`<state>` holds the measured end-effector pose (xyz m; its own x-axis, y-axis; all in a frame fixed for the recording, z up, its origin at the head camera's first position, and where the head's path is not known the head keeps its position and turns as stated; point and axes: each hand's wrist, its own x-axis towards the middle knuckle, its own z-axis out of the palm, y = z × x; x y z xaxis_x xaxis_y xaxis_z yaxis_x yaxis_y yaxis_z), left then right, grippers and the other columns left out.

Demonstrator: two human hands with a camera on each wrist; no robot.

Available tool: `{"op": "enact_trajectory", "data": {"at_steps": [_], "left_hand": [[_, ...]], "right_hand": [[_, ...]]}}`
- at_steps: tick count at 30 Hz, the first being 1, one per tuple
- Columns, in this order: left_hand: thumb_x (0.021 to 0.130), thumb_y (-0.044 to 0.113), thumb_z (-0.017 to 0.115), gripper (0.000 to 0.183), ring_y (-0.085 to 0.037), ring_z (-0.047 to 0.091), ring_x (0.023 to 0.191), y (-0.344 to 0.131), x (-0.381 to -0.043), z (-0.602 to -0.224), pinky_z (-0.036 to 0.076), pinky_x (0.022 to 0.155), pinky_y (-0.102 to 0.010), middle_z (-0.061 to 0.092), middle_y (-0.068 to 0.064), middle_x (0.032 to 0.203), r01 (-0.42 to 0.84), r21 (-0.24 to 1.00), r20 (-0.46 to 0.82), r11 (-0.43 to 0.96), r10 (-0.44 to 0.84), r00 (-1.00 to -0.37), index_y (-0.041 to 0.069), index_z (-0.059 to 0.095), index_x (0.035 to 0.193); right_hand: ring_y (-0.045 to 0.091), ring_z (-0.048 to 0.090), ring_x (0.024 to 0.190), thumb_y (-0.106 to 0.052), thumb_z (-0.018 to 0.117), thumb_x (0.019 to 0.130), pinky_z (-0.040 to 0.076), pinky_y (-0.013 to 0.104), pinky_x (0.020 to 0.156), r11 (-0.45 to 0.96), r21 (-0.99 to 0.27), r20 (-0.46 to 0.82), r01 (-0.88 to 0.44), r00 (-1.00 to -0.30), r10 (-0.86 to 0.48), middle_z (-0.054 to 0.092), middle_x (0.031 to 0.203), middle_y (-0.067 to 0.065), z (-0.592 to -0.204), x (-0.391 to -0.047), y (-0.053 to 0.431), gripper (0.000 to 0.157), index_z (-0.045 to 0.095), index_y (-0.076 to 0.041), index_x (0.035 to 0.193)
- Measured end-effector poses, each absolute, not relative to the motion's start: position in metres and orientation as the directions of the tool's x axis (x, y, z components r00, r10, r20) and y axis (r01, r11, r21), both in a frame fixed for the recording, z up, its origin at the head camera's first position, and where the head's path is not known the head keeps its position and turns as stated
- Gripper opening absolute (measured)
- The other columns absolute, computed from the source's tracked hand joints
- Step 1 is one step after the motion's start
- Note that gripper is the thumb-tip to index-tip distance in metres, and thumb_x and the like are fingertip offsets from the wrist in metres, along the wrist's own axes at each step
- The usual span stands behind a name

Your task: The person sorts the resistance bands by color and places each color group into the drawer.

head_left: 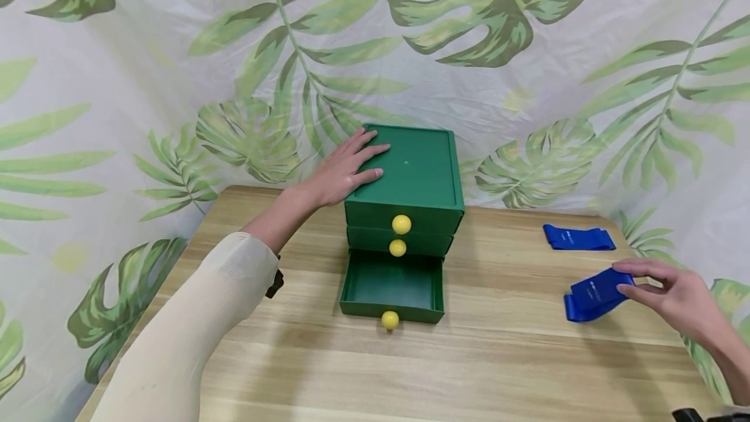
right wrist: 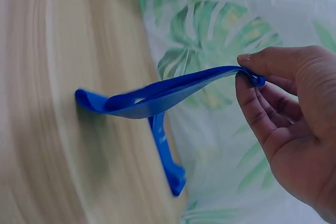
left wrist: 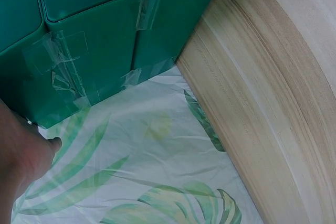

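Observation:
My left hand (head_left: pixel 346 171) rests on the top left edge of a green drawer cabinet (head_left: pixel 418 168), fingers spread over its top. Three drawers with yellow ball knobs are stacked in it. The bottom drawer (head_left: pixel 392 312) is pulled out and bare inside; the upper two are pushed in. At the right, my right hand (head_left: pixel 674 295) pinches one end of a folded blue strap (head_left: pixel 594 295) with small white print between thumb and fingers. In the right wrist view its layers (right wrist: pixel 173 95) stretch out from the fingertips, the far end drooping toward the table.
A second folded blue strap (head_left: pixel 579 238) lies on the wooden table (head_left: pixel 498 370) near the back right edge. Behind the table hangs a white cloth (head_left: pixel 445 96) printed with green leaves. Clear tape (left wrist: pixel 65 66) joins the drawer units on the cabinet's side.

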<state>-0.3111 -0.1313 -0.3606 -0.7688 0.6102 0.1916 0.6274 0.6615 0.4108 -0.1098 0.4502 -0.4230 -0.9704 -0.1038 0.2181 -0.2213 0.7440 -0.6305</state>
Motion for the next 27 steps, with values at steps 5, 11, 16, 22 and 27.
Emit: {"op": "enact_trajectory", "data": {"at_steps": [5,11,16,22,27], "left_hand": [[0.113,0.044,0.047,0.060,-0.031,-0.002,0.165,-0.131,-0.311,-0.359,0.006,0.131,-0.056,0.013,-0.012,0.178,0.629,0.412,0.191,0.660,0.612,-0.768,0.019,0.036,0.167],[0.113,0.043,0.047,0.060,-0.032,-0.002,0.165,-0.131,-0.312,-0.361,0.006,0.131,-0.056,0.013,-0.012,0.178,0.626,0.412,0.189,0.662,0.610,-0.770,0.020,0.036,0.167],[0.113,0.044,0.048,0.061,-0.031,-0.003,0.165,-0.132,-0.313,-0.361,0.006,0.131,-0.056,0.012,-0.011,0.178,0.624,0.414,0.186,0.663,0.609,-0.771,0.020,0.036,0.168],[0.113,0.045,0.048,0.062,-0.030,-0.003,0.165,-0.134,-0.314,-0.363,0.006,0.131,-0.056,0.012,-0.010,0.178,0.624,0.411,0.186,0.665,0.609,-0.771,0.020,0.035,0.168],[0.113,0.045,0.047,0.061,-0.029,-0.003,0.165,-0.133,-0.314,-0.363,0.006,0.131,-0.056,0.012,-0.010,0.178,0.627,0.410,0.188,0.663,0.611,-0.769,0.020,0.035,0.168]], "right_hand": [[-0.026,0.052,0.108,0.005,0.080,0.091,0.053,0.006,0.076,0.742,-0.622,0.238,-0.250,-0.963,-0.125,0.057,0.121,-0.039,-0.409,-0.110,0.434,0.029,0.076,0.004,0.120],[-0.021,0.056,0.110,0.007,0.081,0.089,0.053,0.007,0.078,0.720,-0.611,0.287,-0.329,-0.940,-0.187,0.060,0.122,-0.032,-0.394,-0.112,0.410,0.030,0.077,0.002,0.119],[-0.011,0.063,0.109,0.014,0.080,0.086,0.054,0.009,0.081,0.660,-0.630,0.334,-0.410,-0.910,-0.246,0.068,0.122,-0.017,-0.383,-0.115,0.388,0.035,0.078,0.000,0.118],[0.000,0.067,0.113,0.025,0.076,0.082,0.057,0.015,0.081,0.555,-0.671,0.372,-0.491,-0.871,-0.322,0.071,0.125,-0.004,-0.370,-0.120,0.362,0.040,0.076,0.006,0.117],[0.001,0.065,0.115,0.026,0.074,0.082,0.057,0.015,0.082,0.500,-0.692,0.386,-0.520,-0.852,-0.354,0.069,0.128,-0.007,-0.366,-0.121,0.344,0.040,0.075,0.007,0.118]]}}
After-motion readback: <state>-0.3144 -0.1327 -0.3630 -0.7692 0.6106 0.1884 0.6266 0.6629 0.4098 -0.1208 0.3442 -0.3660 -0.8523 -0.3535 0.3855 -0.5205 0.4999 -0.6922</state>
